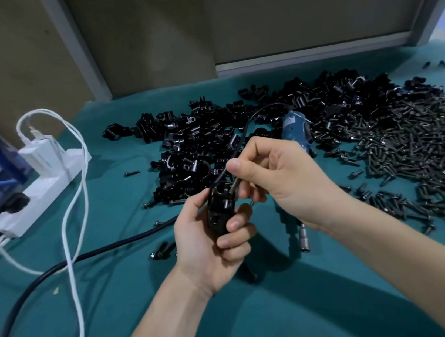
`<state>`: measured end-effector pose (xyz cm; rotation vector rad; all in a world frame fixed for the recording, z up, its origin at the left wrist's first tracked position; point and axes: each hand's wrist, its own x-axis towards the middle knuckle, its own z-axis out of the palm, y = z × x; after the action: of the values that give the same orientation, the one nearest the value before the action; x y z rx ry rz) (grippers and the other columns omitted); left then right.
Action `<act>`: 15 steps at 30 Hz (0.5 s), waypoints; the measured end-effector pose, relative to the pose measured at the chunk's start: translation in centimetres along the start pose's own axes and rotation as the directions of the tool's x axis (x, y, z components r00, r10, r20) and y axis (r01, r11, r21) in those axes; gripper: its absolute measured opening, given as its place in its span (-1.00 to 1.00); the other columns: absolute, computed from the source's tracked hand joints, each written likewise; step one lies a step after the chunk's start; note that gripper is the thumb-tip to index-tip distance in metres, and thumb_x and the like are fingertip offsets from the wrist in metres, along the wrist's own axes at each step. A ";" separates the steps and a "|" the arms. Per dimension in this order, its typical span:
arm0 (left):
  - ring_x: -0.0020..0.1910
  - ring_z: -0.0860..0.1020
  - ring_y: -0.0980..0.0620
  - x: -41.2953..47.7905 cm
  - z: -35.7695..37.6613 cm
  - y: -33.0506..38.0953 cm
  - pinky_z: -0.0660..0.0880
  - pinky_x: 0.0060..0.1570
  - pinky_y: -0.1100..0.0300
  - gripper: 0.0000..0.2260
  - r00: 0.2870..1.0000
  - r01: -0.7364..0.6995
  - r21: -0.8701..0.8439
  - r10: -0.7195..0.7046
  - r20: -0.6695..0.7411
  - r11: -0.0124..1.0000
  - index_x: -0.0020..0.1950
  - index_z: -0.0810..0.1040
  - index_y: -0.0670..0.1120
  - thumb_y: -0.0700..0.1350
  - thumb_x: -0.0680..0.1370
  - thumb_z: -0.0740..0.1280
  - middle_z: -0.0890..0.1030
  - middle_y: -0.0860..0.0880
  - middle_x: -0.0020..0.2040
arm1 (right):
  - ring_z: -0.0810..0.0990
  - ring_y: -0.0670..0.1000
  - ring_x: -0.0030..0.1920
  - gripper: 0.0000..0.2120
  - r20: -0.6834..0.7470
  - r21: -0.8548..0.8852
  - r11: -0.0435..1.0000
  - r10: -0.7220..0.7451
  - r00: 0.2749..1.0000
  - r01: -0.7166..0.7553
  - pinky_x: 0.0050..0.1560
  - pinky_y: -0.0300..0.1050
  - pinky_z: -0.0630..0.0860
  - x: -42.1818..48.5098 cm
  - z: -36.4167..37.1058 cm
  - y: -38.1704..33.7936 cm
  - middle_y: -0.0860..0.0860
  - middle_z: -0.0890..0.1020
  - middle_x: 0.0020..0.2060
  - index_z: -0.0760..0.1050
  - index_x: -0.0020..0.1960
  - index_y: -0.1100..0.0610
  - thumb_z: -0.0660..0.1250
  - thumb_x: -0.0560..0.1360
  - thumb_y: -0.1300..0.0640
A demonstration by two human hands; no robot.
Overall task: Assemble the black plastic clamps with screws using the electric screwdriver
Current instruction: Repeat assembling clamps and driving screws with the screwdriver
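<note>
Holding one clamp [219,214] just above the cloth [137,306], the left hand [208,243] has thumb and fingers curled round it. The right hand [282,177] pinches a screw [234,188] between thumb and forefinger, tip at the clamp's top; its other fingers are curled. The screwdriver [295,130] lies on the cloth behind the right hand, its cord [242,137] looping down past the clamp. Clamp pile [198,143] behind, screw pile [411,149] to the right. Power strip [48,185] far left.

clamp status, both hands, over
Left hand grips black clamp. Right hand pinches screw at clamp's top. Electric screwdriver lies behind, untouched; its cord loops across the clamp.
</note>
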<state>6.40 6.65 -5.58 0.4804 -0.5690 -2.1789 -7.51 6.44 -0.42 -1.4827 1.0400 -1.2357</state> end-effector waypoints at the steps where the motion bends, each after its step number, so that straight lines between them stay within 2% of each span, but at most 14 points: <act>1: -0.60 0.10 0.18 0.0 0.1 0.0 0.09 -0.69 0.39 -0.57 1.000 -0.001 -0.015 0.001 -0.004 1.000 -0.29 0.62 -0.09 0.11 0.50 0.08 0.32 0.04 -0.49 | 0.45 -0.10 -0.51 -0.81 -0.007 -0.001 1.000 -0.003 1.000 0.003 -0.44 -0.29 0.39 0.1 0.0 0.0 -0.01 0.58 -0.52 0.45 -0.25 0.16 0.37 0.51 0.16; 5: -0.61 0.07 0.18 0.0 0.2 -0.1 0.06 -0.69 0.38 -0.58 1.000 0.011 -0.069 -0.013 -0.018 0.998 -0.28 0.64 -0.11 0.09 0.50 0.10 0.30 0.04 -0.51 | 0.47 -0.06 -0.47 -0.82 -0.038 0.001 1.000 -0.011 0.999 0.011 -0.41 -0.24 0.40 0.3 -0.3 0.1 0.00 0.59 -0.51 0.45 -0.22 0.19 0.36 0.51 0.16; 11: -0.61 0.05 0.18 0.1 0.3 -0.4 0.04 -0.70 0.38 -0.64 0.997 0.051 -0.080 -0.055 -0.051 0.995 -0.29 0.57 -0.11 0.04 0.51 0.11 0.27 0.04 -0.53 | 0.45 -0.10 -0.50 -0.83 0.052 -0.042 0.999 0.034 0.998 -0.032 -0.43 -0.28 0.39 0.5 -0.4 0.4 -0.02 0.57 -0.52 0.45 -0.23 0.18 0.34 0.52 0.18; 15: -0.61 0.05 0.19 0.1 0.3 -0.5 0.05 -0.71 0.38 -0.63 0.994 0.064 -0.099 -0.072 -0.080 0.993 -0.29 0.59 -0.13 0.05 0.50 0.13 0.28 0.04 -0.54 | 0.46 -0.15 -0.50 -0.80 0.061 -0.124 0.992 -0.009 0.998 0.016 -0.42 -0.34 0.39 0.5 -0.8 0.5 -0.03 0.57 -0.52 0.43 -0.25 0.15 0.35 0.52 0.20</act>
<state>5.85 6.90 -5.58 0.5429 -0.4061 -2.2278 -8.23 5.71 -0.77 -1.6145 1.0853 -1.1446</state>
